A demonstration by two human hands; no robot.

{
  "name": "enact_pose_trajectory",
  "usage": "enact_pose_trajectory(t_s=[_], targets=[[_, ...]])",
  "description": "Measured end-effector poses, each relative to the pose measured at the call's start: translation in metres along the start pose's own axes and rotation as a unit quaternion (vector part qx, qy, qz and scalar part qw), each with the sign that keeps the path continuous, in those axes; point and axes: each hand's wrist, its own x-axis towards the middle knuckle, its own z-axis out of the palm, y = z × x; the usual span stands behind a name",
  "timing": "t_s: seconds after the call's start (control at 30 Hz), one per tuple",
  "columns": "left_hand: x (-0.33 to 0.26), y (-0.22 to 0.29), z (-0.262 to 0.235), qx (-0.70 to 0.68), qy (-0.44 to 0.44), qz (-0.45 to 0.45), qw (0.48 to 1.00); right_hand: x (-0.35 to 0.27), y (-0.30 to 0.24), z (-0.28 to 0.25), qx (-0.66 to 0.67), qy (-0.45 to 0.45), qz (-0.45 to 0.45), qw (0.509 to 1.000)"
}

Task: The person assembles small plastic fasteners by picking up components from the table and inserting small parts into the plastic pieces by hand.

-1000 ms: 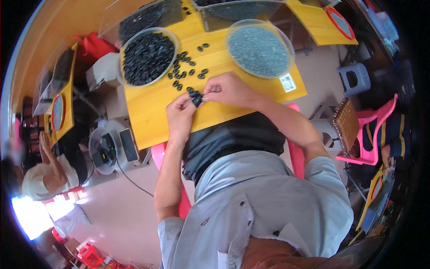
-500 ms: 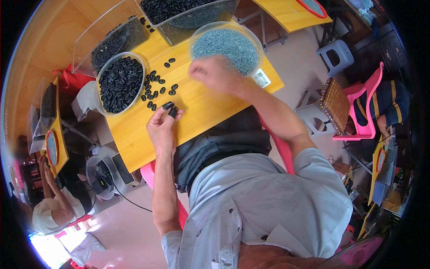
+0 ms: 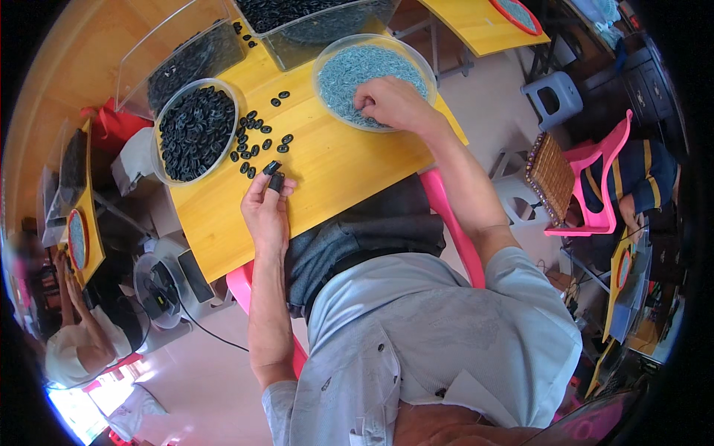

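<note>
My left hand [image 3: 265, 215] is raised over the near edge of the yellow table [image 3: 335, 167]. Black covers sit on two of its fingertips, which are pinched together; whatever lies between them is too small to tell. Loose black oval pieces [image 3: 254, 151] with holes lie just beyond it. My right hand [image 3: 398, 102] reaches over the near side of a round clear tub [image 3: 433, 78] of thin grey-blue metal pieces [image 3: 364, 67] resembling screws. Its fingers are curled together, tips down at the pieces; anything in them is hidden.
A round tub of black oval pieces [image 3: 195, 134] stands at the left, with clear bins [image 3: 312, 48] of black pieces behind. A pink chair [image 3: 606, 178], a grey stool [image 3: 554, 100] and another yellow table [image 3: 483, 26] are at the right. A co-worker [image 3: 85, 342] sits at the left.
My right hand has moved right and away from me, from the tub's near left edge to over the metal pieces. My left hand keeps its pinch almost in place.
</note>
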Motion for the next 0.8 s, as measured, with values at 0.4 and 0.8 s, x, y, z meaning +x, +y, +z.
enact_pose_trajectory(t_s=[0.4,0.8], targets=[[0.002,-0.002,-0.001,-0.029,0.001,-0.01,1.0,0.003,-0.001,-0.01,0.084,0.097,0.005,0.992],[-0.001,0.002,0.006,0.034,0.008,0.006,0.999,-0.017,-0.093,0.049,0.466,-0.073,-0.045,0.88]])
